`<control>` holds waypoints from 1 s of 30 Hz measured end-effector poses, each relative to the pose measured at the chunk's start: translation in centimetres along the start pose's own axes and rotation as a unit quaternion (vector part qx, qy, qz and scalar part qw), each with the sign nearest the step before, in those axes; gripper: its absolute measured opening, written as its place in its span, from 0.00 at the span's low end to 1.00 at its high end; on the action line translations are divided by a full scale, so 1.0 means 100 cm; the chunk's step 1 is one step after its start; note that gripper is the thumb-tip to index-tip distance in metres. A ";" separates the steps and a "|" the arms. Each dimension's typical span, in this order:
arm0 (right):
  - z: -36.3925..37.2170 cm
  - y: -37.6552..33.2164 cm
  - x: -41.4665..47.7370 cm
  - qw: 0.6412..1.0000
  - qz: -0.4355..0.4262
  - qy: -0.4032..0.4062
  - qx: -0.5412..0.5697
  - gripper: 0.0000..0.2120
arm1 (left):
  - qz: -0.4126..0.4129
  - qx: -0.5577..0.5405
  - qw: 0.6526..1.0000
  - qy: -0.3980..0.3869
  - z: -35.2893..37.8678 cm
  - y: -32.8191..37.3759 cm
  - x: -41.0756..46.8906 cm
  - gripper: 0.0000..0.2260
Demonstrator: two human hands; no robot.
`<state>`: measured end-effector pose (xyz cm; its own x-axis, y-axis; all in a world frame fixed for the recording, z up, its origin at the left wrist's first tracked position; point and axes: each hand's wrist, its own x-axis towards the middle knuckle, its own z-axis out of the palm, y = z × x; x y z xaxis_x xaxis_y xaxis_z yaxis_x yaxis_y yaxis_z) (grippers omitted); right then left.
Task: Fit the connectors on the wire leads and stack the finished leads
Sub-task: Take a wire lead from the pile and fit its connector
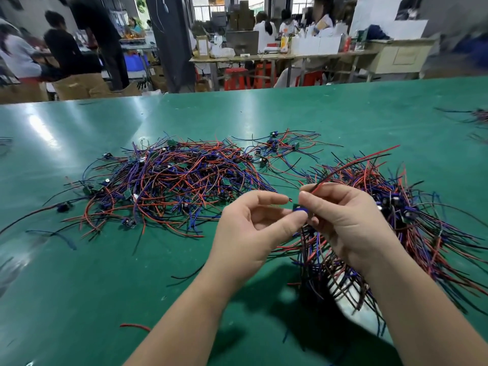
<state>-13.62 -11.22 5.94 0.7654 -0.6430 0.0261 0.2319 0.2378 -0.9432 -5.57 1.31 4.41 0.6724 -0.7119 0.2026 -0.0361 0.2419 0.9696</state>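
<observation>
Right hand [343, 225] is pinching a red wire [356, 161] between thumb and first finger, and the rest of that wire sticks up and away toward the far right edge of the surface [237, 114]. Left hand [253, 223] is curled in with its thumb tip pressed on a small blue connector [300, 208]. The connector sits right between the two hands, held up off the surface. Looks like the left one has it pinched, though the fingers behind it are partly hidden. So I'd say this is the fitting step, with the wire end about to go into the connector. My tip: keep the pinch close to the wire's tip so it doesn't bend, line it up straight with the opening, and hold the connector steady rather than moving both at once. Can't see the opening from here, so check which way it faces first. Under and just beyond the right hand is a bundle of leads [412, 223] near the right edge, lying roughly the same way, so probably the finished stack. The big tangled heap [171, 180] fills the middle of the surface, so loads left to do.
</observation>
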 end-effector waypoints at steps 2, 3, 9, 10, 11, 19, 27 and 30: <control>0.002 0.003 -0.001 1.000 -0.010 -0.008 -0.015 0.06 | -0.036 0.008 0.999 0.006 0.004 0.001 -0.001 0.15; 0.002 0.004 -0.002 0.999 -0.017 -0.007 -0.028 0.07 | -0.054 0.002 0.999 0.000 0.005 0.001 -0.001 0.11; -0.012 -0.016 0.002 0.995 -0.056 0.077 0.007 0.02 | -0.183 0.023 0.961 -0.204 -0.015 0.013 -0.004 0.10; -0.016 -0.020 0.002 0.994 -0.059 0.094 0.013 0.02 | -0.193 0.042 0.949 -0.244 -0.018 0.014 -0.005 0.11; -0.019 -0.023 0.003 0.992 -0.062 0.108 0.014 0.02 | -0.202 0.057 0.940 -0.270 -0.019 0.014 -0.006 0.11; -0.020 -0.021 0.000 0.989 -0.052 0.135 -0.013 0.14 | -0.227 0.087 0.916 -0.319 -0.033 0.016 -0.006 0.11; -0.017 -0.016 0.004 0.997 -0.027 0.070 -0.006 0.07 | -0.151 -0.052 0.982 -0.105 -0.034 0.018 0.005 0.10; -0.011 -0.004 -0.005 0.975 -0.100 -0.120 -0.156 0.15 | -0.140 -0.070 0.988 -0.017 -0.030 0.011 0.010 0.17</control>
<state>-14.71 -11.82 5.94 0.8507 -0.4559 0.2617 0.2263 -0.1317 -0.9651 -2.67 2.84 5.24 0.6163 -0.7849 -0.0638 0.2519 0.1198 0.9603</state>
